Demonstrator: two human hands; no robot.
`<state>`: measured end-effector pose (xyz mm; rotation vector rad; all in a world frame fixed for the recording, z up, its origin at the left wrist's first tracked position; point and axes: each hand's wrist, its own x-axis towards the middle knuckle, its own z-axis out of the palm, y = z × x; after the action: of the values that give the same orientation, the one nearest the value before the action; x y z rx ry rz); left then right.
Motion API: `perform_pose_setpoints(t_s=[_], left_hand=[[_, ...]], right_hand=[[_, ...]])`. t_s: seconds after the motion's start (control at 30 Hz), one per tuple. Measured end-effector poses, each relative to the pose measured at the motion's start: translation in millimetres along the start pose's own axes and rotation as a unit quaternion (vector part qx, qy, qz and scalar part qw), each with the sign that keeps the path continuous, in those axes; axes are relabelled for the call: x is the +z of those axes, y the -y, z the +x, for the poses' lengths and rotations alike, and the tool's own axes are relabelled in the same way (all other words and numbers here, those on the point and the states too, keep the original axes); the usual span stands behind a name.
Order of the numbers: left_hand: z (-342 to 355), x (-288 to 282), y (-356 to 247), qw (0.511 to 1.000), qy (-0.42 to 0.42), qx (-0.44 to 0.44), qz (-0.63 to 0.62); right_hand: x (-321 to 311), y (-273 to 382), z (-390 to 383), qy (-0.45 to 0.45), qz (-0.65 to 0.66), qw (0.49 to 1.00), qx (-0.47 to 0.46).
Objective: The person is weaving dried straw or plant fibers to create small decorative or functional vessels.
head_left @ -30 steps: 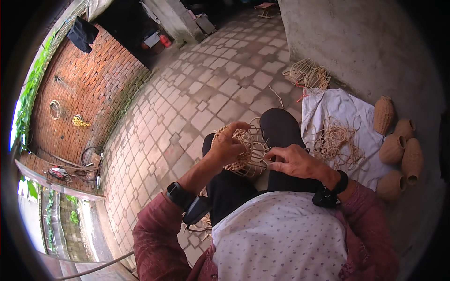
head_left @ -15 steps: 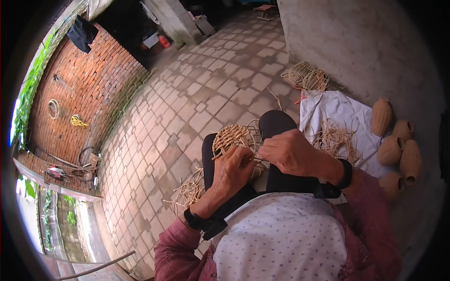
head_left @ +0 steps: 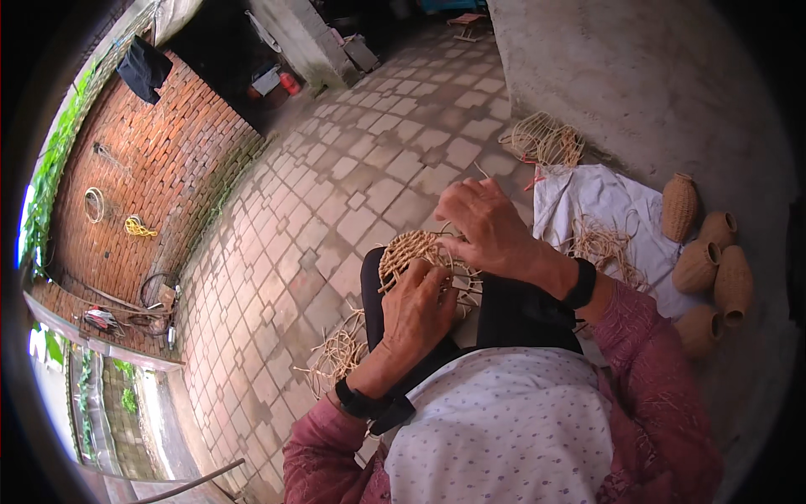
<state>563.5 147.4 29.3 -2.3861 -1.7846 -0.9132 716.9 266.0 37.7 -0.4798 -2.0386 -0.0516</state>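
A partly woven piece of tan cord (head_left: 408, 250) rests over my knees, with loose strands sticking out around it. My left hand (head_left: 416, 307) is closed on its near edge, fingers curled over the weave. Just beyond and to the right, my right hand (head_left: 483, 223) is raised above the far right side of the piece. Its fingers are bent, with thumb and forefinger near a strand. Whether a strand is pinched there is too small to make out.
Loose cord (head_left: 340, 349) lies on the paved floor by my left leg. At right, a white cloth (head_left: 579, 206) carries more tangled cord (head_left: 611, 252). Several woven vase-shaped baskets (head_left: 697, 267) lie beside it. Another cord bundle (head_left: 546, 139) sits against the concrete wall (head_left: 638, 76).
My right hand has risen up and away from my left hand, its fingers loosening from a closed pinch. The left hand stays on the weave. The view has shifted slightly.
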Motion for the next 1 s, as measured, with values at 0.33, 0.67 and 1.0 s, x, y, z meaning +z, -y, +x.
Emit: perform_pose_setpoints(t_s=[0.33,0.67,1.0], left_hand=[[58,-15,48,0.943,0.329,0.034,-0.044],[53,-20,41,0.941,0.333,0.062,-0.009],[49,-20,43,0.934,0.333,-0.075,-0.107]], right_hand=[[-17,24,-72,0.222,0.355,0.839,0.347],[-4,24,-80,0.212,0.567,0.657,0.449],[24,24,-87,0.206,0.714,0.436,0.508]])
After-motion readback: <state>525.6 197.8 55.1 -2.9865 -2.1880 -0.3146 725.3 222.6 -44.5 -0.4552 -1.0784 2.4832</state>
